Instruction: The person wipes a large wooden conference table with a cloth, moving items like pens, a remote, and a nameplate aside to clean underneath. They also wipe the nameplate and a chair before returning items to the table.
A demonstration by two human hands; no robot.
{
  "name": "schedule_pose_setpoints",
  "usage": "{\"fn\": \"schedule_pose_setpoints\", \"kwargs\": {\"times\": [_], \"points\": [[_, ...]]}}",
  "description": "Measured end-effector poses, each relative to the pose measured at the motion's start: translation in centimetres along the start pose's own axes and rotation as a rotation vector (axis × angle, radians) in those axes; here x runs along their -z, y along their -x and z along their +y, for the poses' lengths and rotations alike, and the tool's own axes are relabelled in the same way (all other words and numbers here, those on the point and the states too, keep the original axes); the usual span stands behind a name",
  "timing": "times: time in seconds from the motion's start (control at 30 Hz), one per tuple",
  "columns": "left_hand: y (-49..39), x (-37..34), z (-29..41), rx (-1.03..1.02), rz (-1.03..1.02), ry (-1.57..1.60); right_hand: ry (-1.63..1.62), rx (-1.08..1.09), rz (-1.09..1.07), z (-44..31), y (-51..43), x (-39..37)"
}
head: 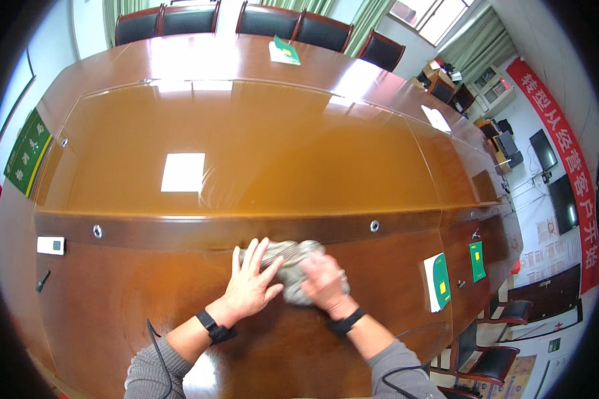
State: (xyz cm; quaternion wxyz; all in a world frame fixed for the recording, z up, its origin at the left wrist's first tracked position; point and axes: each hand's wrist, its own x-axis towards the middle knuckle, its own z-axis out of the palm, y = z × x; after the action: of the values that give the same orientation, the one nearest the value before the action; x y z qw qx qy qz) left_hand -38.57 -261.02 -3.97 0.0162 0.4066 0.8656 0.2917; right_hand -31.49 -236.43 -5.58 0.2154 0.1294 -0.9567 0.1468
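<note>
A crumpled grey-beige cloth (295, 293) lies on the polished brown wooden conference table (130, 299), near its raised centre panel. My right hand (324, 283), blurred, is closed over the right part of the cloth and presses it to the tabletop. To its left, my left hand (252, 287) is spread flat with its fingers apart. Its fingertips overlap the cloth's left end; whether they press on it or on the wood I cannot tell. Each wrist wears a black strap, and dark cables run along both grey sleeves.
Green-covered booklets (442, 284) lie at the right. A white device (51, 245) and a black pen-like object (43, 281) are at the left. Metal grommets (375, 226) dot the dark strip. Black-seated chairs (269, 22) line the far side, others (494, 364) the right.
</note>
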Motion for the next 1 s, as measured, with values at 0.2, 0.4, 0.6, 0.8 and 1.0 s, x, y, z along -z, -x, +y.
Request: {"fn": "schedule_pose_setpoints", "kwargs": {"times": [0.2, 0.4, 0.6, 0.8, 1.0], "points": [[5.8, 7.7, -7.8, 0.126, 0.027, -0.243, 0.072, -0.423, 0.257, 20.7, -8.1, 6.7], [22.2, 10.9, -13.2, 0.439, -0.390, -0.320, 0.367, -1.021, -0.219, 27.9, -17.4, 1.5], [25.0, 9.3, -14.7, 0.306, -0.302, -0.409, 0.337, -0.712, -0.216, 16.5, -32.6, -5.4], [24.3, 9.9, -14.1, 0.334, -0.283, -0.344, 0.126, -0.054, -0.334, -7.4, -41.9, -13.0], [24.0, 9.9, -14.0, 0.379, -0.265, -0.334, -0.182, 0.273, -0.485, -25.2, -33.0, -19.2]]}}
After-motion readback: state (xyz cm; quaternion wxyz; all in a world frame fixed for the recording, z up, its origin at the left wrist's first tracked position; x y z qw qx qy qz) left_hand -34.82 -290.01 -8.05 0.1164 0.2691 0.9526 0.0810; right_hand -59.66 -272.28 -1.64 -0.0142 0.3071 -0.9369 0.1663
